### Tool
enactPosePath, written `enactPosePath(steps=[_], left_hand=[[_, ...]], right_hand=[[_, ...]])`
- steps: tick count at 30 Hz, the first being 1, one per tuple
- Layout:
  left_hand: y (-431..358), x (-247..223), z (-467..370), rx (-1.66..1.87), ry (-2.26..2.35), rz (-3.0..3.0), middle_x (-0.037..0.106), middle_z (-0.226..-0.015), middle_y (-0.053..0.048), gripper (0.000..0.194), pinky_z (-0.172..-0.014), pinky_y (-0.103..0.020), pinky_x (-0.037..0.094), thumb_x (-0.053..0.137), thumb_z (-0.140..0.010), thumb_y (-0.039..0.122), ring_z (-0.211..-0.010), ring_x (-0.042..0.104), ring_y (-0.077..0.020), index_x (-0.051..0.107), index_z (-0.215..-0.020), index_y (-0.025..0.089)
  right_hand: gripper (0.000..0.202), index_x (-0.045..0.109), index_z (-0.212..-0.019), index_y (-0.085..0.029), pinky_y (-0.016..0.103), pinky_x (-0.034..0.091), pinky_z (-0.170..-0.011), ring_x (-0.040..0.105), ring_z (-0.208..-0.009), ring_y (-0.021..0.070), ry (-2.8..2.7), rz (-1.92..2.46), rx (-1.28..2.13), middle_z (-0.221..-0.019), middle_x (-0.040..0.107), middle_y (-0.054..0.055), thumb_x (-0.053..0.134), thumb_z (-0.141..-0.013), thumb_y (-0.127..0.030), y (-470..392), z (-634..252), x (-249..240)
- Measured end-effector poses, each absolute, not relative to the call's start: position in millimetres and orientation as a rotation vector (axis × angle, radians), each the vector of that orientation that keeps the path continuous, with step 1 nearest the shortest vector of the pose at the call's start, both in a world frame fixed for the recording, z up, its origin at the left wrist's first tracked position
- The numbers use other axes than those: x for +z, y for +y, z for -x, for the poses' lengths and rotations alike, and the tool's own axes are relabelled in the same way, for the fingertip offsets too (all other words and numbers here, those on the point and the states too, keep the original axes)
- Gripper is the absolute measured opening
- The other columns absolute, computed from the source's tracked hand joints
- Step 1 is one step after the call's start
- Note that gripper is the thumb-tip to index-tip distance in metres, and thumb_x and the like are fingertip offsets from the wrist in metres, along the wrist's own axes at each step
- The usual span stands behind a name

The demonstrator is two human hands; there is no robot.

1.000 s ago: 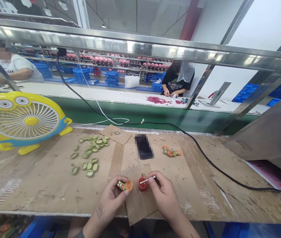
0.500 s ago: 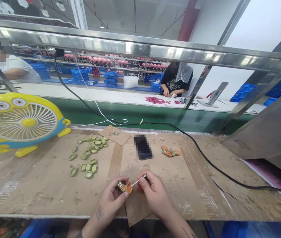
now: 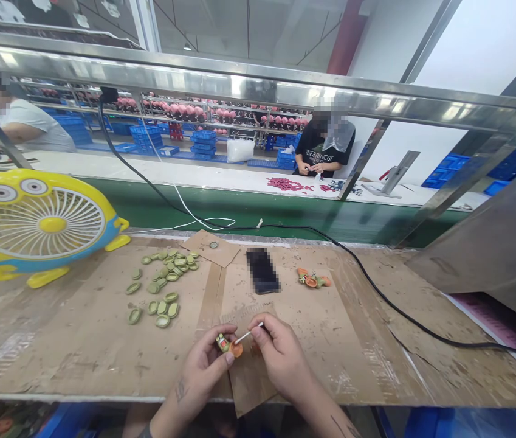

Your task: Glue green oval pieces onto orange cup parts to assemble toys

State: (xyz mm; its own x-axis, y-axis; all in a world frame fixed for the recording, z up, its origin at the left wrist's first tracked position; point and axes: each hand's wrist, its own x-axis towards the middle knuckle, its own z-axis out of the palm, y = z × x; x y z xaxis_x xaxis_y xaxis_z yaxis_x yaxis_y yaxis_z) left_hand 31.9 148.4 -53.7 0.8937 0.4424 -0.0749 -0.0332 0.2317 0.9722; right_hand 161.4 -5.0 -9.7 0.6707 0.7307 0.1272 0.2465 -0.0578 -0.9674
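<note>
1. Left hand [image 3: 203, 362]: thumb and fingers pinched on a green-and-orange figure [image 3: 222, 343], near the front edge of the cardboard-covered table [image 3: 103, 359].
2. Right hand [image 3: 282, 353]: thumb and forefinger closed on a white stick [image 3: 248, 333], its left tip at the figure's orange cup.
3. Farther left, scattered green oval pieces [image 3: 162, 321]; farther right, orange-and-green figures [image 3: 311, 281].
4. Far left, a yellow fan [image 3: 52, 225].
</note>
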Motion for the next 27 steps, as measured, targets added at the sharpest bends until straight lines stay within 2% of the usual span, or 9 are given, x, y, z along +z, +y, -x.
enactPosePath(steps=[4, 9, 12, 14, 16, 18, 21, 25, 27], left_hand=[[143, -48, -34, 0.408, 0.404, -1.281, 0.072, -0.102, -0.006, 0.047, -0.09, -0.029, 0.05, 0.086, -0.077, 0.045, -0.099, 0.064, -0.0218, 0.075, -0.116, 0.021], [140, -40, -34, 0.418, 0.453, -1.119, 0.069, -0.099, -0.005, 0.048, -0.069, -0.023, 0.046, 0.09, -0.071, 0.042, -0.082, 0.058, -0.0158, 0.076, -0.112, 0.021], [145, -38, -34, 0.377, 0.444, -1.016, 0.065, -0.09, -0.003, 0.049, -0.065, -0.023, 0.045, 0.09, -0.072, 0.041, -0.072, 0.053, -0.0128, 0.075, -0.113, 0.02], [146, -38, -35, 0.369, 0.432, -0.971, 0.063, -0.087, -0.003, 0.05, -0.066, -0.023, 0.045, 0.09, -0.071, 0.04, -0.07, 0.051, -0.0125, 0.075, -0.114, 0.019], [146, -36, -35, 0.378, 0.43, -0.956, 0.064, -0.088, -0.003, 0.049, -0.066, -0.024, 0.044, 0.091, -0.07, 0.039, -0.072, 0.051, -0.0131, 0.076, -0.112, 0.018], [143, -33, -34, 0.394, 0.417, -0.967, 0.064, -0.09, -0.004, 0.049, -0.066, -0.024, 0.043, 0.092, -0.068, 0.038, -0.075, 0.052, -0.0144, 0.076, -0.11, 0.018], [138, -30, -24, 0.417, 0.366, -0.981, 0.064, -0.091, -0.004, 0.048, -0.069, -0.024, 0.043, 0.094, -0.064, 0.04, -0.08, 0.053, -0.0157, 0.075, -0.104, 0.018], [134, -28, 9, 0.41, 0.276, -0.943, 0.064, -0.089, -0.003, 0.05, -0.074, -0.026, 0.045, 0.095, -0.063, 0.045, -0.082, 0.059, -0.0166, 0.071, -0.099, 0.021], [134, -27, 29, 0.421, 0.258, -0.941, 0.064, -0.09, -0.003, 0.052, -0.073, -0.028, 0.046, 0.096, -0.06, 0.047, -0.085, 0.064, -0.0202, 0.068, -0.097, 0.022]], right_hand=[[0.027, 0.062, -0.092, -0.019, 0.027, 0.044, -0.066, 0.057, -0.071, 0.0174, -0.708, 1.588, 0.43, -0.076, 0.06, 0.0, 0.052, -0.1, -0.043, -14, -170, -9], [0.026, 0.064, -0.087, -0.02, 0.031, 0.045, -0.076, 0.061, -0.08, 0.0202, -0.788, 1.859, 0.265, -0.083, 0.066, 0.003, 0.049, -0.1, -0.037, -27, -184, -9], [0.026, 0.071, -0.102, -0.019, 0.035, 0.047, -0.087, 0.064, -0.094, 0.0236, -0.896, 2.001, 0.336, -0.098, 0.071, 0.006, 0.05, -0.099, -0.034, -30, -187, -8], [0.035, 0.069, -0.12, -0.018, 0.038, 0.047, -0.091, 0.063, -0.098, 0.026, -0.895, 2.087, 0.302, -0.105, 0.069, 0.009, 0.05, -0.099, -0.038, -30, -189, -5], [0.042, 0.065, -0.128, -0.016, 0.04, 0.047, -0.089, 0.062, -0.097, 0.027, -0.851, 2.129, 0.197, -0.106, 0.067, 0.01, 0.048, -0.099, -0.042, -25, -190, 3], [0.04, 0.065, -0.126, -0.018, 0.039, 0.048, -0.087, 0.062, -0.095, 0.0258, -0.871, 2.111, 0.145, -0.105, 0.067, 0.01, 0.045, -0.1, -0.041, -15, -190, 14], [0.031, 0.067, -0.12, -0.02, 0.035, 0.048, -0.085, 0.064, -0.094, 0.0231, -1.081, 2.082, 0.234, -0.102, 0.069, 0.007, 0.048, -0.099, -0.032, 15, -188, 32], [0.027, 0.072, -0.111, -0.02, 0.034, 0.049, -0.086, 0.066, -0.096, 0.0241, -1.36, 2.061, 0.32, -0.101, 0.072, 0.007, 0.059, -0.087, -0.018, 73, -176, 42], [0.03, 0.072, -0.111, -0.02, 0.035, 0.049, -0.088, 0.067, -0.101, 0.0257, -1.47, 2.042, 0.353, -0.108, 0.072, 0.008, 0.064, -0.082, -0.016, 104, -166, 38]])
